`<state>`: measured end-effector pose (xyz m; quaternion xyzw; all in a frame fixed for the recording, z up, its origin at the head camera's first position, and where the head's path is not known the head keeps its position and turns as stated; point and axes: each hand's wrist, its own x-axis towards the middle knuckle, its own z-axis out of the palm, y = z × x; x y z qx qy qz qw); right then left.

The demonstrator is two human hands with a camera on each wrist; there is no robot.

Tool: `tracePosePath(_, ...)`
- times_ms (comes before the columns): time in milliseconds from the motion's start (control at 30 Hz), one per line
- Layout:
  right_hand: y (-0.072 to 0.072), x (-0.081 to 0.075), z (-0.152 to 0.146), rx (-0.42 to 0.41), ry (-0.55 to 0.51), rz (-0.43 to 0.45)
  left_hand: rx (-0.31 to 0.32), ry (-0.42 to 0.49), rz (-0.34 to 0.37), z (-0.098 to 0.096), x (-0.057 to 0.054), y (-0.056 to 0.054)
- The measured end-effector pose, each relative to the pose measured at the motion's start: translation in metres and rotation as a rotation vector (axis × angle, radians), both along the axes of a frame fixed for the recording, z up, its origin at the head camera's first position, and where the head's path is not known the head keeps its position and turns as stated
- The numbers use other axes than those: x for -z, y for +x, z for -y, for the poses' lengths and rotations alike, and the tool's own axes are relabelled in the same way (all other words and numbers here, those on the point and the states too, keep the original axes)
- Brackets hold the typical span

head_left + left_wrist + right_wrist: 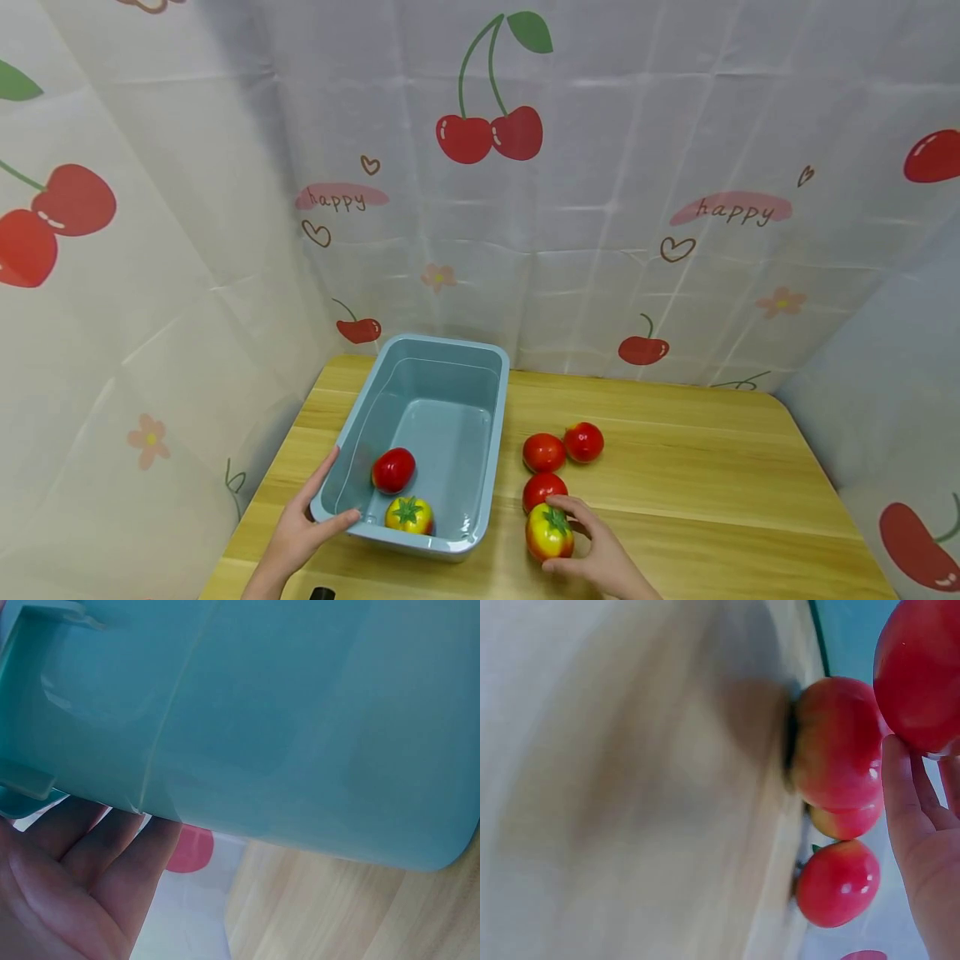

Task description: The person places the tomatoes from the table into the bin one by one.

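In the head view, my left hand grips the near left corner of a light blue plastic bin. Its thumb lies at the front rim and its fingers along the left wall; the left wrist view shows these fingers against the bin's edge. Inside the bin are a red fruit and a yellow tomato with a green star-shaped top. To the right of the bin, my right hand holds a yellow-and-red tomato between thumb and fingers, raised above the tabletop in the right wrist view.
Several red fruits stand on the wooden table: one just beyond the held tomato, another behind it, a third farther right. A cherry-print curtain encloses the back and sides. A small black object shows at the front edge.
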<state>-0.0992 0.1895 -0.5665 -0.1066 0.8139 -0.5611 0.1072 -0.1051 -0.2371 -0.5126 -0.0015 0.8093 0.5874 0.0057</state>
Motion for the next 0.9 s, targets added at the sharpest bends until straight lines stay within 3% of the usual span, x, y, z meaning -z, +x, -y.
tracePosePath(400,-0.011,-0.017,0.003,0.020,-0.024,-0.153,0.000,0.018,0.005,0.000,-0.001,0.000)
tracePosePath(900,-0.025,-0.043,0.011,-0.003,-0.050,-0.211,-0.002,0.019,0.013,-0.001,0.000,0.001)
